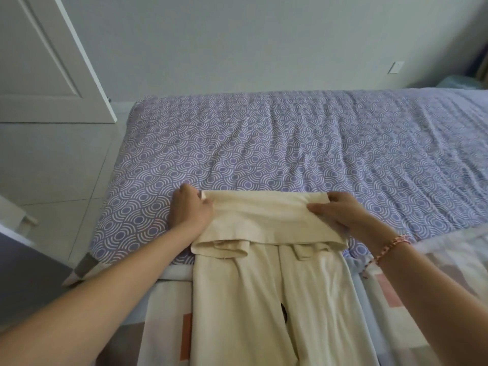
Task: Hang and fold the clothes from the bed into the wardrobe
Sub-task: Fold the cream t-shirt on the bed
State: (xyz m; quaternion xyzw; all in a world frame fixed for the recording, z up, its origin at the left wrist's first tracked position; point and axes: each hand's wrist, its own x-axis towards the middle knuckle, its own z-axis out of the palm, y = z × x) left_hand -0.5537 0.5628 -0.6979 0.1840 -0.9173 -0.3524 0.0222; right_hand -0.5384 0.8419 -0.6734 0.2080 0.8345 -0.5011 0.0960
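The left hand's (191, 207) fingers (205, 204) are curled round the left end of a fold in the cream trousers (264, 215), pinching the cloth. The right hand (343, 215) grips the right end of the same fold, with one digit lying flat on top and the others bent over the far edge. The folded part lies doubled back over the trousers on the purple patterned bed (290, 143), close to its near edge. The two legs run from there over the edge toward the person, across a pale blocked cover (396, 299). A braided bracelet (390, 247) sits on the right wrist. Tiled floor (52, 167) and a white door (47, 62) lie to the left.
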